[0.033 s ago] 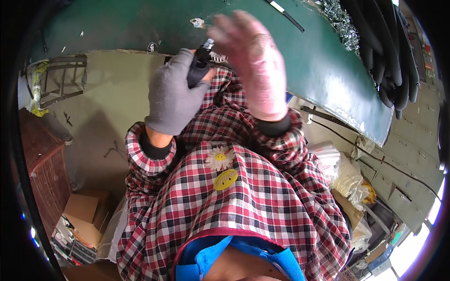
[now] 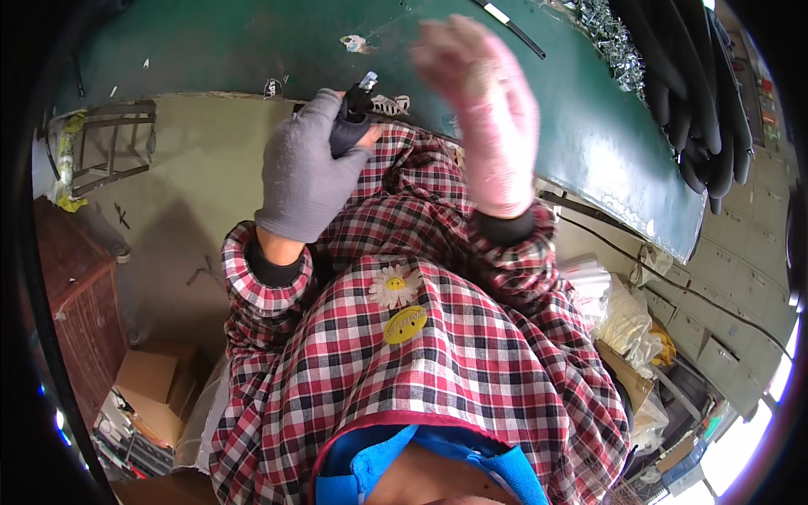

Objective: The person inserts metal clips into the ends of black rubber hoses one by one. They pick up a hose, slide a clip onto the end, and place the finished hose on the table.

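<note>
My left hand [image 2: 307,172], in a grey knit glove, is closed around a small black part with a metal tip [image 2: 355,114], held at the near edge of the green table [image 2: 236,50]. My right hand [image 2: 484,109], in a pink glove, is raised over the table edge just right of the part. It is blurred, its fingers are apart, and nothing shows in it. Both forearms wear red checked sleeves.
A heap of small shiny metal pieces [image 2: 608,35] lies on the table at the far right, beside a bundle of black tubes [image 2: 700,101]. A metal rack [image 2: 109,147] and a cardboard box [image 2: 156,383] stand on the floor at left. Plastic bags [image 2: 623,316] are piled at right.
</note>
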### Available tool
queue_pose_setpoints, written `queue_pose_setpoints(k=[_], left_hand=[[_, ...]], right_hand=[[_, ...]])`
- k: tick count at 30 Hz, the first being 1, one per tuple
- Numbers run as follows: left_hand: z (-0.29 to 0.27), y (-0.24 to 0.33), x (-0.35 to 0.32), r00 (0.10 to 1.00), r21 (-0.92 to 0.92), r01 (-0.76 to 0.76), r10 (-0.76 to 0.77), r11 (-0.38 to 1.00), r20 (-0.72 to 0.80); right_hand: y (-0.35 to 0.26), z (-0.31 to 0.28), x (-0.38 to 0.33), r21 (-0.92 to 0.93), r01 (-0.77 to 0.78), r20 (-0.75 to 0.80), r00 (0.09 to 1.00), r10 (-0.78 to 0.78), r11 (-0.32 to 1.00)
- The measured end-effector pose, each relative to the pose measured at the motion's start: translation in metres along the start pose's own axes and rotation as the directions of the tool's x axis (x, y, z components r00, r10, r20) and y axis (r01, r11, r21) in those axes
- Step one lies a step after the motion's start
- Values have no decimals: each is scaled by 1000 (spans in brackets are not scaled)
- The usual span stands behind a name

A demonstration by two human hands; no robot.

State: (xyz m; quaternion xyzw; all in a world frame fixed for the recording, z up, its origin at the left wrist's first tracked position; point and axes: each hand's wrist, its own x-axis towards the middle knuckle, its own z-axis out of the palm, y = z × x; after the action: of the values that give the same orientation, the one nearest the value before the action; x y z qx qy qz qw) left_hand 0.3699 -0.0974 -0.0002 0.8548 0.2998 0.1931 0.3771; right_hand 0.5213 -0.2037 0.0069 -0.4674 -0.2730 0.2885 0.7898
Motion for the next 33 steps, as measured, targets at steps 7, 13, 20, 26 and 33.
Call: queue_pose_setpoints(k=[7,13,20,26,33], left_hand=[[3,-15,-11,997,-127,78,-73,989,38],[-4,-23,-18,946,-104,316,-305,943,113],[-5,-17,-11,972,-19,177,-172,984,159],[-6,-26,-6,963,-72,158,-138,985,230],[-9,-22,-2,959,-64,154,-133,986,252]], right_hand=[[-16,-69,80,-956,292,287,901,-325,-35],[-3,-69,101,-964,257,264,955,-138,-71],[-22,-70,111,-854,496,467,864,190,-157],[-1,-58,81,-917,398,393,912,-120,21],[-18,-68,77,-714,118,540,720,435,690]])
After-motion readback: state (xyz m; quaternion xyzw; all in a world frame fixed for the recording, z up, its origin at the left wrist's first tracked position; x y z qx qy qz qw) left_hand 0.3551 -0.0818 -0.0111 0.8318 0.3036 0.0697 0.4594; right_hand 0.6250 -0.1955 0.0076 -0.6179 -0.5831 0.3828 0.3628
